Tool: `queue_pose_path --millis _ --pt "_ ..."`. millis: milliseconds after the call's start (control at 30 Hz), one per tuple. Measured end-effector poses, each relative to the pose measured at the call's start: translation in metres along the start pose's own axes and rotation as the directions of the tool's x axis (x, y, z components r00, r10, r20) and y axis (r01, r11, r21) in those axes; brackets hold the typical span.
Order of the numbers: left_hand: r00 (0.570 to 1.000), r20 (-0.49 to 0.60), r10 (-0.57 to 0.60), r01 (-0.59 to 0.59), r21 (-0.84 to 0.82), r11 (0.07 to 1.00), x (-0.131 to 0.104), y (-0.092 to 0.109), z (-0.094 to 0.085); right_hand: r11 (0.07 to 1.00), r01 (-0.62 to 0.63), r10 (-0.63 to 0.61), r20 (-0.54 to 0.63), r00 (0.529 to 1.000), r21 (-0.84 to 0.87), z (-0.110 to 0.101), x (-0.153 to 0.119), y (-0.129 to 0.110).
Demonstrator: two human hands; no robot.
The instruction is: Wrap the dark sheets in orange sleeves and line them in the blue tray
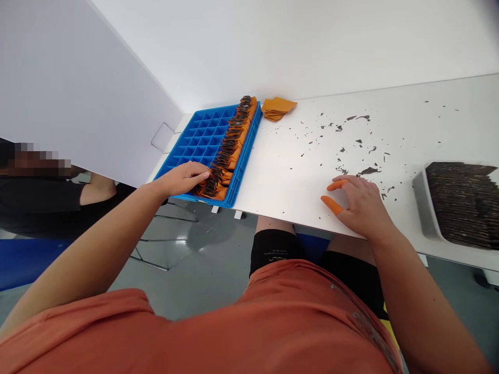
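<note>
Many dark flakes [368, 170] lie scattered at 2 o'clock on your white table [280, 156], which meets a pale wall [312, 47] at 12. Grey floor [210, 254] shows at 7, and another person [35, 208] in black is at 9. The blue tray [245, 153] sits at 10, its right side packed with orange packets [234, 140]; a pale tub [424, 208] of dark sheets [462, 205] stands at 3. Your left hand [183, 179] reaches out at 9, palm down over the tray's near packets; whether it grips any, I cannot tell. Your right hand [360, 202] is at 3, low by the table's near edge, 2 orange-covered digits spread apart, holding nothing.
</note>
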State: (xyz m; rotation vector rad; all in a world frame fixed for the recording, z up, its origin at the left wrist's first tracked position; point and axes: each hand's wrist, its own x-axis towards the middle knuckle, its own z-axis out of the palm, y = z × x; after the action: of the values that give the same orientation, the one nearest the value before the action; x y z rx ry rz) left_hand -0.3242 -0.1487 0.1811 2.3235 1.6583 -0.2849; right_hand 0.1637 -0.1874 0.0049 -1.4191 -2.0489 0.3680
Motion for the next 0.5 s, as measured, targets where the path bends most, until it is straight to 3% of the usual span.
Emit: queue_pose_path --millis 67,167,267,500 --pt "1.0 0.018 -0.003 0.002 0.065 0.998 -0.001 -0.001 0.002 1.0 -0.007 0.007 0.004 1.0 0.005 -0.001 0.0 0.0" --pt "0.993 0.044 -0.107 0.097 0.192 0.977 -0.001 0.0 0.005 1.0 -0.01 0.01 -0.002 1.0 0.022 -0.002 0.0 0.0" --pt "0.981 0.035 -0.189 0.178 0.208 0.962 -0.003 -0.006 0.01 0.999 -0.006 0.006 -0.006 1.0 0.042 -0.002 0.001 -0.001" --pt "0.991 0.078 -0.109 0.088 0.236 0.968 0.002 -0.009 0.013 0.998 -0.011 0.012 -0.009 1.0 0.057 -0.001 0.001 -0.002"
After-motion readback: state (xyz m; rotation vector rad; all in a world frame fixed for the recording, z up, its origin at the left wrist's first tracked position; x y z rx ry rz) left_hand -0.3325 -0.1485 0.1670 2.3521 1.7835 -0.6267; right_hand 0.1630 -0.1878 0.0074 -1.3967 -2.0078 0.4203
